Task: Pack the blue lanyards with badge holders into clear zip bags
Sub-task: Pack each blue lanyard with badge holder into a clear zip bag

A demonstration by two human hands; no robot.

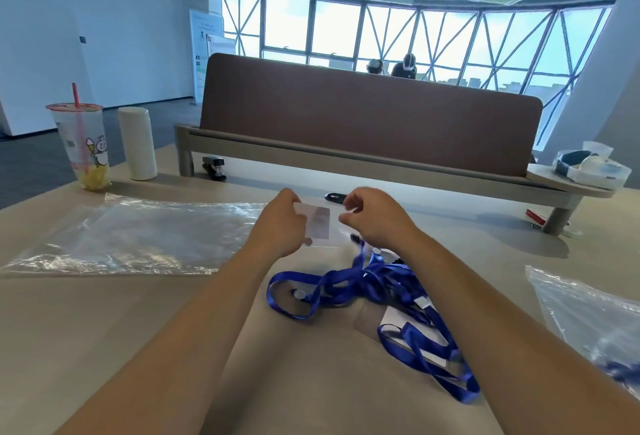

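A small clear zip bag (320, 223) is held up above the table between both hands. My left hand (280, 223) pinches its left edge and my right hand (372, 218) pinches its right top edge. Just below and to the right lies a tangled heap of blue lanyards (374, 282) with clear badge holders (398, 325) among them, spreading toward my right forearm. One blue strap rises from the heap toward my right hand.
A large clear plastic bag (138, 233) lies flat at the left. Another clear bag (588, 313) with blue items sits at the right edge. A drink cup (81, 147), a white bottle (136, 143), a stapler (214, 167) and a brown desk divider (363, 112) stand behind.
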